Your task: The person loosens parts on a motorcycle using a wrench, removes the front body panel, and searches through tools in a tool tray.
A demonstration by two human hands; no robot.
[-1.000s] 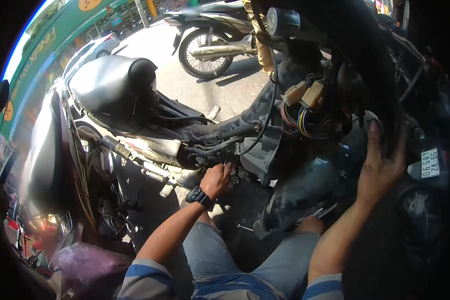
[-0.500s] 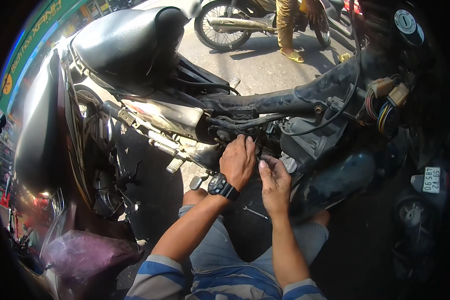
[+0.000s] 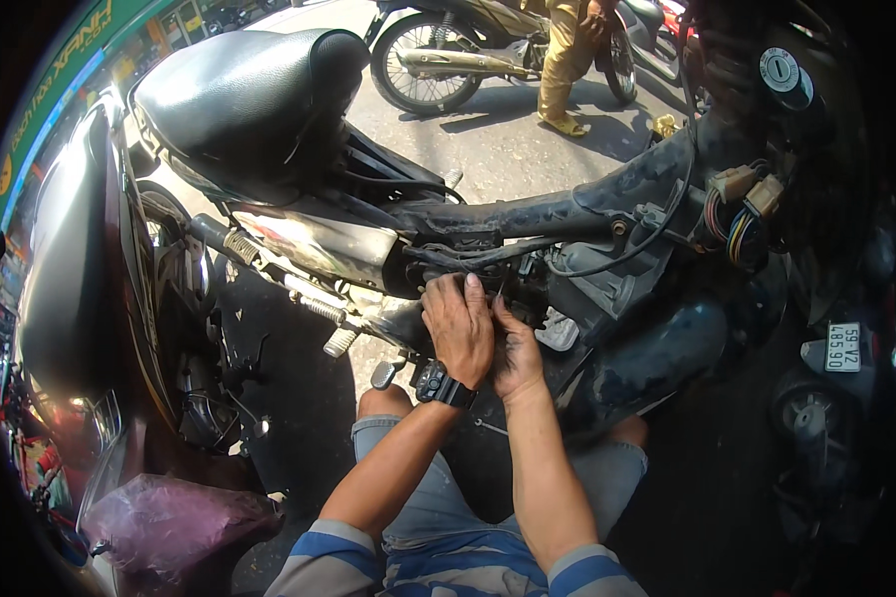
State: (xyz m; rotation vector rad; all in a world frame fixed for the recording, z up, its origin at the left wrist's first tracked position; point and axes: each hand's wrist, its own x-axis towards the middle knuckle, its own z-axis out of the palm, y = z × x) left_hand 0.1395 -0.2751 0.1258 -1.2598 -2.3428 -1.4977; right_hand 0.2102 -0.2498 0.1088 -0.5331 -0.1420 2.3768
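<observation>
My left hand (image 3: 460,330), with a black watch (image 3: 442,385) on its wrist, is at the engine area of a stripped motorbike (image 3: 558,211), below the dark frame tube. Its fingers are bent and close together, and whatever they grip is hidden. Close against it on the right is my right hand (image 3: 517,356), thumb up and fingers curled in behind the left. A thin dark piece shows near the right thumb, too small to name. Black cables (image 3: 483,257) run just above both hands. A wrench (image 3: 490,426) lies below them, partly covered by my right forearm.
Loose wire connectors (image 3: 747,191) hang at the right near the ignition lock (image 3: 779,70). A foot peg (image 3: 339,342) and a pedal (image 3: 385,373) stick out at left. Another motorbike with a pink plastic cover (image 3: 174,522) stands close left. Beyond, a person in yellowish trousers (image 3: 564,60) stands beside a motorbike.
My right hand has moved left and up against my left hand, its fingers now partly behind it. My left hand has shifted slightly left. The view has shifted a little.
</observation>
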